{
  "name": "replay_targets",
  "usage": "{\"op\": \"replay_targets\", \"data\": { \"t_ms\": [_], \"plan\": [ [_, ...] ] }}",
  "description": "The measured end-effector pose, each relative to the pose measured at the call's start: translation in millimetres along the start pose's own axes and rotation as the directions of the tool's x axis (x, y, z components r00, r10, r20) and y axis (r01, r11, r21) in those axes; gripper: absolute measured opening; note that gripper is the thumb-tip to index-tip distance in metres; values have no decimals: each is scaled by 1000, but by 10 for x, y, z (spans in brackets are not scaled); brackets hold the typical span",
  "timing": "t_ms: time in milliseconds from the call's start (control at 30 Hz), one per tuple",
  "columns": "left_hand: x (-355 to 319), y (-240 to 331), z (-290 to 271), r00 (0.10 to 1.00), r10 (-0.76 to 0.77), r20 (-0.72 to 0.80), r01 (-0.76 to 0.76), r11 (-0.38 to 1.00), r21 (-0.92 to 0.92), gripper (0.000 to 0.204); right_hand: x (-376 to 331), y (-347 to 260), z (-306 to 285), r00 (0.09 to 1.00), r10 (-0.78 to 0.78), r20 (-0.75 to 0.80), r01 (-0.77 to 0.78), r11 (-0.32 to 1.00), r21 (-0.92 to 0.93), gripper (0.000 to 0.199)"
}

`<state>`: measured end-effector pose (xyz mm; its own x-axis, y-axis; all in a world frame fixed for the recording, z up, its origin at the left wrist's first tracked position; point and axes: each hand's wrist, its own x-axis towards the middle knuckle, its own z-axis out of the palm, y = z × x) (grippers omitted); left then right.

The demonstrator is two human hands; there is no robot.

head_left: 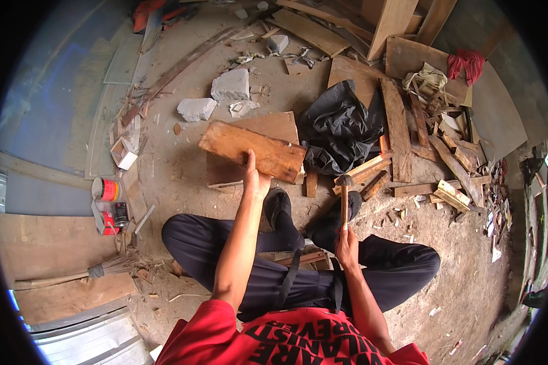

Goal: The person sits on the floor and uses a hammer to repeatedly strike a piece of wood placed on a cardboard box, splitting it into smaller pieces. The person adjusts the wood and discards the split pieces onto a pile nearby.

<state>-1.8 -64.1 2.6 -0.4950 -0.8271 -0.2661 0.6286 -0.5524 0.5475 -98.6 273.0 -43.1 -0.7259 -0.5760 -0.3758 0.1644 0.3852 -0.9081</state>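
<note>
My left hand (254, 180) is closed on the near edge of a rough brown wooden board (249, 146), its thumb lying against the face turned to me. The board is held tilted above a flat wooden block (222, 167) on the ground, hiding part of it. In my right hand (347, 248) is a hammer (345, 204), gripped by its wooden handle with the dark head pointing up and away, above my right shoe. The hammer is apart from the board.
A crumpled black plastic sheet (341, 125) lies beyond my feet. Wood scraps (453, 198) and planks (397, 131) are heaped at the right. Concrete chunks (230, 85) lie ahead. Cans (106, 190) and a twig broom (112, 266) are at the left.
</note>
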Motion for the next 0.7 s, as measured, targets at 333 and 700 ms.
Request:
{"op": "replay_targets", "data": {
  "t_ms": [333, 700],
  "plan": [
    [-122, -305, 138, 932, -305, -197, 359, 860, 364, 70, 23, 62, -15, 998, 59, -12, -58, 996, 70, 44],
    [115, 61, 278, 850, 86, 519, -476, -298, 828, 46, -49, -56, 36, 1000, 22, 4, -22, 996, 92, 42]
  ]
}}
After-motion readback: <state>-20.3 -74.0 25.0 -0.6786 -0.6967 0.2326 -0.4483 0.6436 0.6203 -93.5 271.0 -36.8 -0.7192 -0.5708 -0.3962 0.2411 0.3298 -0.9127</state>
